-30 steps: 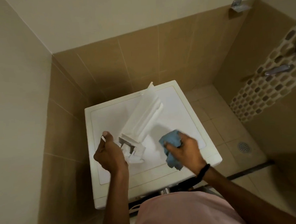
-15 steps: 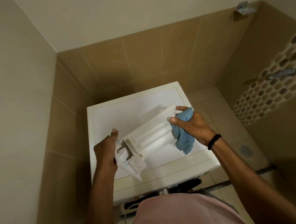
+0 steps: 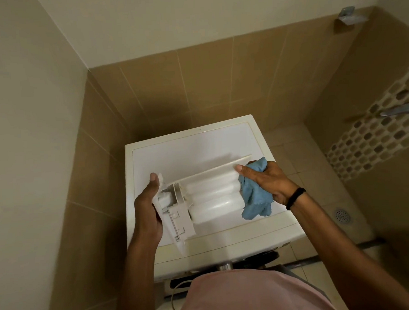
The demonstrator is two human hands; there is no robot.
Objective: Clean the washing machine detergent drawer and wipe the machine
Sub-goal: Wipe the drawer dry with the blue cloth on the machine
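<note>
Drawer [image 3: 212, 194] over washer [image 3: 194, 153]: your left hand [image 3: 147, 205] is gripping its front, right hand [image 3: 268, 180] is clutching cloth [image 3: 255, 199] against its far end.

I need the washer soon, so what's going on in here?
A person is cleaning the detergent drawer, which is out of its slot and lies across the top of the washing machine. I cannot tell whether it rests on the top. The left hand grips the drawer's front-panel end. The right hand holds a blue cloth bunched against the drawer's other end.
</note>
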